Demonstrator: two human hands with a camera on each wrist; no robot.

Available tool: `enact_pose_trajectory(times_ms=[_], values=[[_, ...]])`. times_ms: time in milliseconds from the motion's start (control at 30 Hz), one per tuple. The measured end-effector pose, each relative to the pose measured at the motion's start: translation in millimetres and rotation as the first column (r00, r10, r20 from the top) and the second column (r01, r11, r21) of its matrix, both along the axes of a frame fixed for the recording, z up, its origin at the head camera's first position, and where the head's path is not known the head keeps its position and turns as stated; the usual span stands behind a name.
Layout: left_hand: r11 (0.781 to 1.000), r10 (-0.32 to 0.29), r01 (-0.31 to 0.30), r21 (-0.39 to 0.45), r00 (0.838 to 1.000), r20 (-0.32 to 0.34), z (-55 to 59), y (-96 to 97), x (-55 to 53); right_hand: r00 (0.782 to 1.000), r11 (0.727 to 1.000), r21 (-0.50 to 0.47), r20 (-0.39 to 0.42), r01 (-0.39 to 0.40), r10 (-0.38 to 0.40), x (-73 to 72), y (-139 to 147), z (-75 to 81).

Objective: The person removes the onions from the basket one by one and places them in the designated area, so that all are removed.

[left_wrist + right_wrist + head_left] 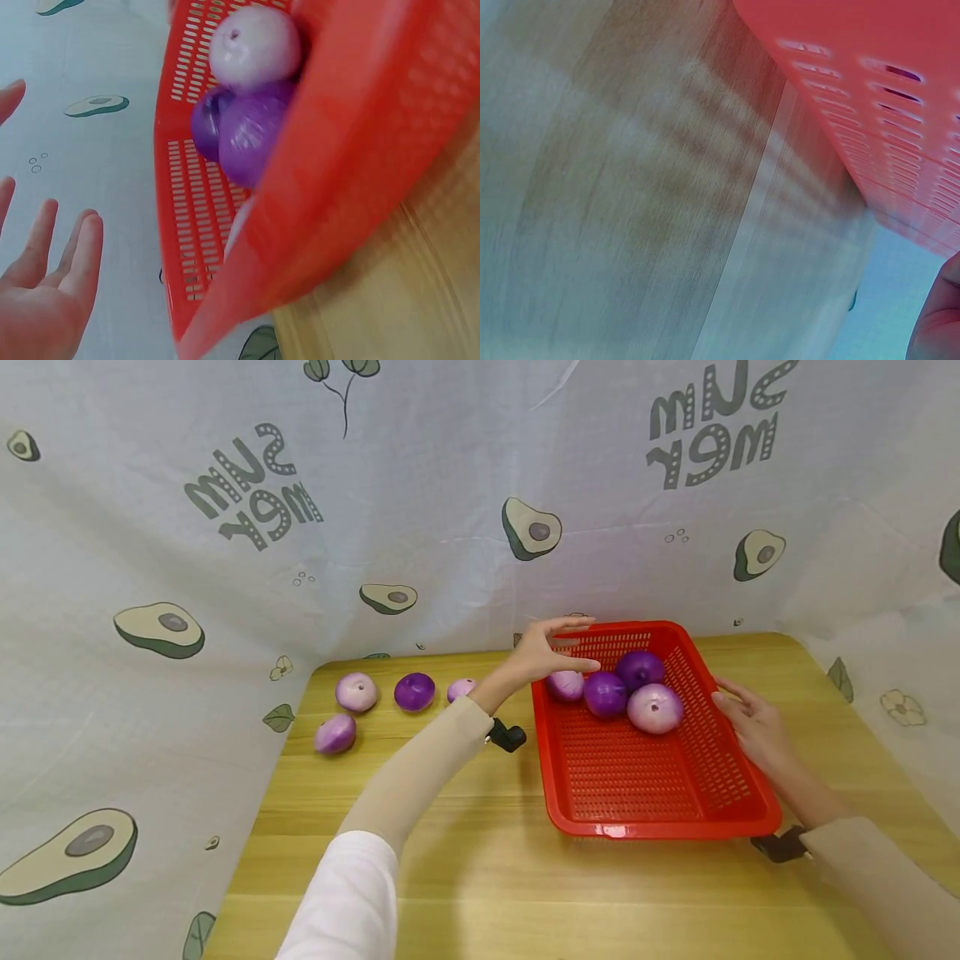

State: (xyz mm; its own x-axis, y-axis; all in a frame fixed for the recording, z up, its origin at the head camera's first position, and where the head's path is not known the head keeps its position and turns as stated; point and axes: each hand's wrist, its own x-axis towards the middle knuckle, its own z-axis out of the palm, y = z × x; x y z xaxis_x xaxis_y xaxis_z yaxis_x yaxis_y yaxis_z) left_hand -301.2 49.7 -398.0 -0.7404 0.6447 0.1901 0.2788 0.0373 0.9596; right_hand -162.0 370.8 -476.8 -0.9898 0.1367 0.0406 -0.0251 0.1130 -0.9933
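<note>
The left hand (536,653) is at the far left corner of the red basket (622,785), its fingers spread apart from the thumb and holding nothing. The right hand (761,735) touches the basket's right rim; whether its fingers curl round that rim cannot be told. The basket holds 4 onions toward its far side: 2 dark purple ones (640,669) side by side, a pale one (656,708) in front of them, and another pale one (566,687) at the left, near the left thumb. On the wooden tabletop (465,877), left of the basket, lie 4 more onions (356,692), 1 partly hidden by the left arm. A printed avocado curtain (450,468) hangs behind.
</note>
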Motion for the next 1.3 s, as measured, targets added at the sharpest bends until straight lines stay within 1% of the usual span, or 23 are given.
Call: enact_pose_trajectory(times_ms=[100,233,267,333,467,567,633,700,833,867,933,1067,1167,1300], values=[[0.999,0.043,-0.043,0.002,0.999,0.027,-1.3,8.8,0.9,1.0,1.0,-0.012,-0.004,-0.003,0.003,1.0,1,1.0],[0.997,0.074,-0.075,0.012,0.993,0.09,-5.0,21.1,1.1,1.0,0.998,-0.065,-0.007,-0.015,0.015,2.3,1,1.2],[0.996,0.082,-0.083,0.012,0.992,0.097,-5.8,24.1,1.3,1.0,0.998,-0.066,-0.008,-0.016,0.015,2.6,2,1.2],[0.995,0.097,-0.098,0.01,0.988,0.119,-8.2,30.7,1.4,1.0,0.998,-0.061,-0.005,-0.014,0.014,3.1,2,1.2],[0.99,0.142,-0.139,-0.032,0.981,0.133,-13.9,42.2,1.4,1.0,1.0,-0.027,0.01,-0.007,0.007,3.8,2,1.4],[0.986,0.16,-0.153,-0.062,0.976,0.148,-19.1,48.7,1.3,1.0,0.999,0.038,0.024,-0.002,0.001,3.9,2,2.1],[0.985,0.161,-0.151,-0.08,0.975,0.153,-23.5,52.0,0.6,1.0,0.998,0.07,0.029,-0.003,0.001,3.7,2,2.2],[0.987,0.145,-0.132,-0.089,0.977,0.158,-27.5,54.0,0.2,1.0,0.995,0.102,0.022,0.0,-0.002,3.4,1,1.8],[0.986,0.112,-0.091,-0.138,0.983,0.149,-34.5,56.5,-1.1,1.0,0.998,0.069,0.008,-0.007,0.007,2.4,2,0.1],[0.986,0.103,-0.081,-0.148,0.984,0.145,-35.9,57.1,-1.5,1.0,0.997,0.073,0.002,-0.004,0.004,2.3,2,0.0],[0.982,0.088,-0.065,-0.177,0.988,0.129,-38.2,58.8,-2.3,1.0,0.998,0.07,0.002,-0.003,0.003,1.9,2,-0.2],[0.973,0.068,-0.048,-0.224,0.994,0.081,-42.1,62.8,-3.5,1.0,0.993,0.12,-0.002,0.009,-0.009,2.1,2,0.7],[0.965,0.062,-0.046,-0.257,0.997,0.054,-45.9,65.5,-3.7,1.0,0.994,0.112,-0.004,0.005,-0.005,2.7,2,1.0],[0.964,0.052,-0.034,-0.262,0.997,0.065,-52.9,69.4,-3.5,1.0,0.998,0.067,-0.01,-0.001,0.001,4.3,3,0.1]])
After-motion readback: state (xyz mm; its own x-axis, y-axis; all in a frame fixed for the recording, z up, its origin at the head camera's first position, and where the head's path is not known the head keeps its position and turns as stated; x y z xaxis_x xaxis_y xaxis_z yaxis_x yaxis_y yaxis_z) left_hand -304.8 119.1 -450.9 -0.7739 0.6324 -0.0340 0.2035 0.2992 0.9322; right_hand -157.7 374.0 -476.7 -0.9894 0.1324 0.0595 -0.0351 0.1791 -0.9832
